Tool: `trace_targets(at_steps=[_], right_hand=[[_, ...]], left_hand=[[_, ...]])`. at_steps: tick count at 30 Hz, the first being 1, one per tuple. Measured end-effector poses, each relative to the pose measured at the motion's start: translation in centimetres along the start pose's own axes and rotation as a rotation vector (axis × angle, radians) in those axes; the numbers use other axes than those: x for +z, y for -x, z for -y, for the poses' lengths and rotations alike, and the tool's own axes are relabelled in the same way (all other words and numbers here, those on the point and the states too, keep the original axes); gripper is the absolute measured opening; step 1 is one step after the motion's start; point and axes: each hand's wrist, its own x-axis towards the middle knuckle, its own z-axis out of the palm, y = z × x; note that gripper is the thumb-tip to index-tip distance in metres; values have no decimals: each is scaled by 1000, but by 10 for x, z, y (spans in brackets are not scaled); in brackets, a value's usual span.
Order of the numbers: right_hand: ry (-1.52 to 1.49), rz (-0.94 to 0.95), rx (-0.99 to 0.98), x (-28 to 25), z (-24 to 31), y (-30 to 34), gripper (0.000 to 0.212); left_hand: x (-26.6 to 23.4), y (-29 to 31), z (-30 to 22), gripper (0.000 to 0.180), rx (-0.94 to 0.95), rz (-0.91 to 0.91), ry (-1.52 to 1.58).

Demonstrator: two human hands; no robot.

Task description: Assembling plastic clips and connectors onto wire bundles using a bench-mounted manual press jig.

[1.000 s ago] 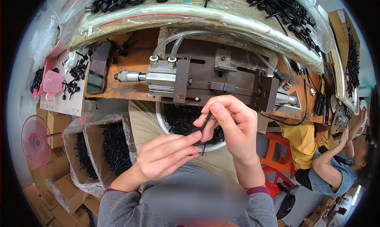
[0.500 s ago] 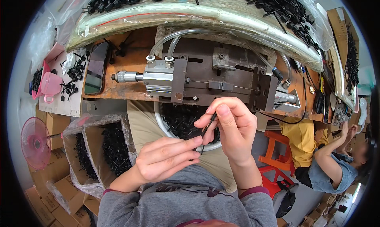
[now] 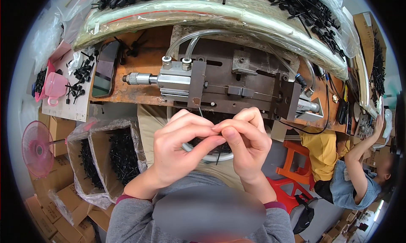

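Note:
My left hand and my right hand meet fingertip to fingertip in front of the bench, both closed in a pinch. Between them they hold a thin black rod-like part, mostly hidden by the fingers. One thin end pokes out above my left fingers, and a dark stem shows below the fingertips. Just beyond the hands is a metal fixture with a silver air cylinder and clear hoses. Under my hands, a white-rimmed tub of black parts is partly covered.
Piles of black parts lie on the plastic-wrapped ledge. A phone and a pink cup are at left. Below stand lined boxes of black parts and a pink fan. A co-worker sits at right near an orange stool.
My left hand has risen and closed in on my right, so the fingertips now meet and cover most of the black part. The co-worker's arm has reached farther forward.

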Motion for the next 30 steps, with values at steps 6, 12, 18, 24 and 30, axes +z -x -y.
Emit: trace_targets(at_steps=[6,12,18,24,30], right_hand=[[78,-134,-96,0,-6,4,7],[-110,-286,1,-26,0,-7,13],[-273,-289,232,-38,-8,18,14],[-329,-212,340,-39,-14,36,14],[-302,-178,485,-42,-27,50,14]], left_hand=[[5,2,-5,11,57,55,-89],[1,26,17,11,24,89,-125],[8,48,69,23,-11,171,-373],[49,76,131,32,177,345,-522],[48,74,121,30,200,342,-430]])
